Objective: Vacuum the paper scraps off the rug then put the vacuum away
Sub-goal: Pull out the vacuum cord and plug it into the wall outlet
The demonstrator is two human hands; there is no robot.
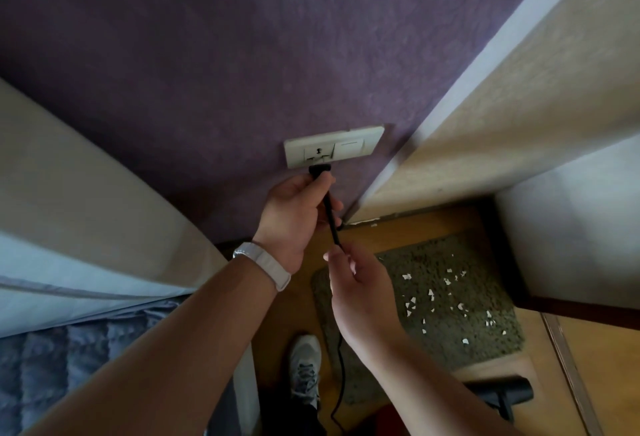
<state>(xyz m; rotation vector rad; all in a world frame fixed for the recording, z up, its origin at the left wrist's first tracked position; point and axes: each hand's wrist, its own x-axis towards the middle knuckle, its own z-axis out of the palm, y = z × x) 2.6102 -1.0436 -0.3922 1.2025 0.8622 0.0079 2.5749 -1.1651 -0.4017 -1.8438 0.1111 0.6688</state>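
At the wall socket [334, 150]: black plug [320, 168] against the lower edge of the plate; seated or only offered up, impossible to tell.
Left hand [296, 217]: just under the socket, fingers curled round the cord [332, 224] right behind the plug; white strap [266, 264] on the wrist.
Right hand [360, 291]: lower again, beneath the left, pinching the cord between thumb and fingertips.
Cord: straight down from the socket through both hands, then slack toward the floor beside a grey shoe [304, 366].
Rug [426, 259]: on the wooden floor, below and right of the socket.
Paper scraps [431, 293]: white bits strewn over the rug's right half, seemingly none lifted yet.
Vacuum [502, 392]: dark part, likely the head, at the rug's near edge, well apart from the socket; remainder out of view.
Step in hand: most likely powering up, plugging in ahead of any vacuuming, judging by the littered rug.
Next move: prongs lined up with the holes, then a firm, straight push; perhaps a flick of the switch on the plate's right half; afterwards, releasing the cord and reaching down for the vacuum.
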